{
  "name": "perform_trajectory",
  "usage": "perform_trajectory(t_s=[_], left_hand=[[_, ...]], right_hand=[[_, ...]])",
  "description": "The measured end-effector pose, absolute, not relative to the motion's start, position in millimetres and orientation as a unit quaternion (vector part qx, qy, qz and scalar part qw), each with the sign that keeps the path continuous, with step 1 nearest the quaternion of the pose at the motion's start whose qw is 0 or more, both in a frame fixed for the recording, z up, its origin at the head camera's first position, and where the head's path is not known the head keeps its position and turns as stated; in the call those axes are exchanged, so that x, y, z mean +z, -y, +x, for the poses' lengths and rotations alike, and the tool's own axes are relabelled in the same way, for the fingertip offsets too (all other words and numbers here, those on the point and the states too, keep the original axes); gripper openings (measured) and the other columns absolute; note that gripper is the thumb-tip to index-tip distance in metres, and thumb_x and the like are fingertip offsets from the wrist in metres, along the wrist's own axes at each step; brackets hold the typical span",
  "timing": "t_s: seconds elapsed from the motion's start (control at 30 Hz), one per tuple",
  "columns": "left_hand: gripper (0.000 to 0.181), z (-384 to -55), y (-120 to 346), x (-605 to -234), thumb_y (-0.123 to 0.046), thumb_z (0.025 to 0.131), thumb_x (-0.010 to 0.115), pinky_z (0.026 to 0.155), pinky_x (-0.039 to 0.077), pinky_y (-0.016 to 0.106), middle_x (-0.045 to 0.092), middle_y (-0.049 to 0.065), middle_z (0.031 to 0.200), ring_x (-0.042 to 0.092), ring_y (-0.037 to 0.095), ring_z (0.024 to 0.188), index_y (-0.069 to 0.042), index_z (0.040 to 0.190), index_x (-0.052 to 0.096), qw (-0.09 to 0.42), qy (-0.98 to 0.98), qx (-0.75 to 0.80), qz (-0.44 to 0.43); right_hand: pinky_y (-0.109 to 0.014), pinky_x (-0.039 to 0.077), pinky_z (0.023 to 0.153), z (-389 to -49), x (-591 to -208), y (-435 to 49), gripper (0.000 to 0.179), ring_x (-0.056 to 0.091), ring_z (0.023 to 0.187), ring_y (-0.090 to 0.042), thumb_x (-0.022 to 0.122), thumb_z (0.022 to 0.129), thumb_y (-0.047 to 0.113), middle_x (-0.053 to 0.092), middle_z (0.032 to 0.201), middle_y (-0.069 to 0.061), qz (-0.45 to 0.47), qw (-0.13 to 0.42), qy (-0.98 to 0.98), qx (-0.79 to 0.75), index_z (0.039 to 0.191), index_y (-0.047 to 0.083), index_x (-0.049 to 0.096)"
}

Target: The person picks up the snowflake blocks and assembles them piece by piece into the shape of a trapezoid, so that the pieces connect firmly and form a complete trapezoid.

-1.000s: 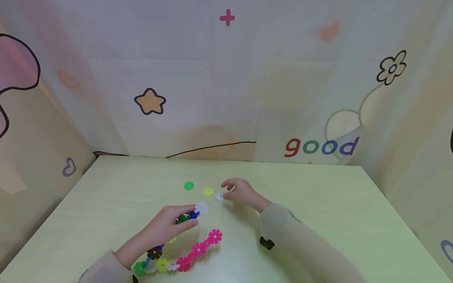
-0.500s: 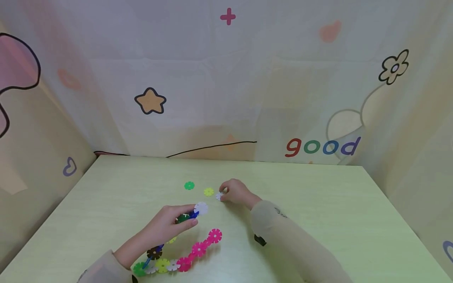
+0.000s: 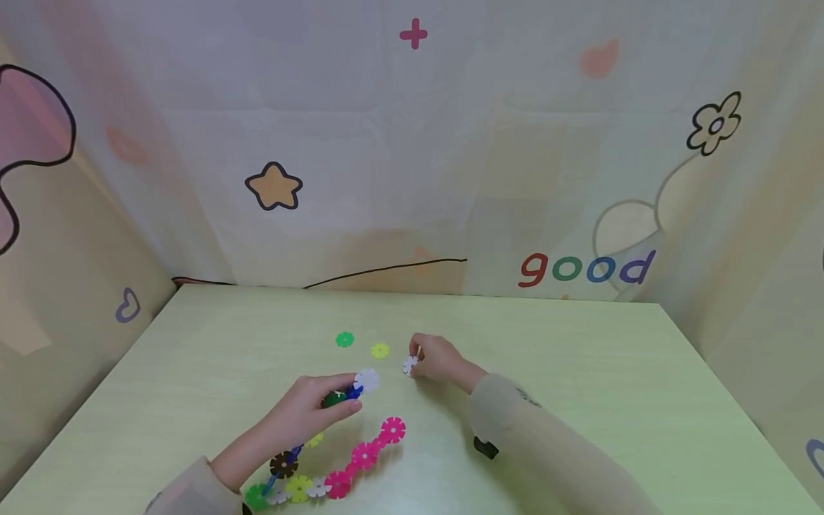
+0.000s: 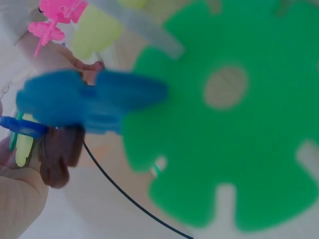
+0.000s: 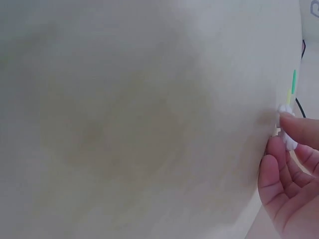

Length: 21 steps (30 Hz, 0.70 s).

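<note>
My left hand [image 3: 307, 408] grips one end of a chain of notched plastic snowflake discs, near a dark green, a blue and a white disc [image 3: 367, 380]. From there the chain curves down past a brown disc [image 3: 284, 465] and a green disc [image 3: 257, 496], then right to several pink discs [image 3: 365, 455]. The left wrist view shows the green disc [image 4: 269, 119] large and close, with a blue disc [image 4: 94, 97] slotted into it. My right hand [image 3: 439, 359] pinches a loose white disc [image 3: 410, 366] between thumb and fingers; its edge shows in the right wrist view.
A loose yellow disc [image 3: 380, 350] and a loose green disc [image 3: 345, 339] lie flat on the pale table [image 3: 547, 350], beyond the left hand. A printed cloth [image 3: 360, 143] hangs behind the table's back edge and along both sides.
My right hand has closed its fingers on the white disc and drawn it slightly right and nearer, away from the yellow disc. The left hand and the chain stay nearly still.
</note>
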State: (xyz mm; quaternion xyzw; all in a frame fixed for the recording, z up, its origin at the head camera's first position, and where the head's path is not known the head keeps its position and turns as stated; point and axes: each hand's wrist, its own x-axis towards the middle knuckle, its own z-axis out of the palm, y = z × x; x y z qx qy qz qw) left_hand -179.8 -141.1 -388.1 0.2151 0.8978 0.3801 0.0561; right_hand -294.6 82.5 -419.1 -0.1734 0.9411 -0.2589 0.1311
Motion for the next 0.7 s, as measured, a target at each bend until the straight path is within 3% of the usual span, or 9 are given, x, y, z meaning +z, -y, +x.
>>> perform_trajectory(t_s=[0.2,0.37,0.7], left_hand=[[0.053,-179,136,-390,-0.045,0.083,0.054,0.057,0.045,0.018,0.063,0.006,0.103,0.05,0.007,0.066,-0.008,0.12,0.054,0.054,-0.891,0.399,0.209],[0.052,-180,128,-390,-0.046,0.081,0.056,0.061,0.048,0.018,0.062,0.007,0.105,0.056,0.011,0.076,-0.01,0.119,0.055,0.067,-0.882,0.426,0.189],[0.052,-183,114,-391,-0.041,0.081,0.059,0.06,0.048,0.018,0.059,0.012,0.111,0.059,0.011,0.075,-0.013,0.123,0.05,0.056,-0.866,0.464,0.176]], right_hand=[[-0.023,0.038,0.054,-284,-422,-100,0.019,0.046,0.063,-0.016,0.069,0.074,0.006,0.052,0.072,-0.004,-0.17,0.123,-0.933,-0.291,0.08,0.009,0.051],[-0.023,0.042,0.051,-270,-420,-114,0.016,0.048,0.058,-0.013,0.066,0.074,0.0,0.05,0.069,-0.003,-0.18,0.115,-0.914,-0.346,0.079,0.006,0.052],[-0.029,0.051,0.059,-239,-395,-124,0.012,0.06,0.064,-0.016,0.062,0.079,0.003,0.054,0.075,-0.008,-0.182,0.111,-0.853,-0.476,0.085,0.002,0.051]])
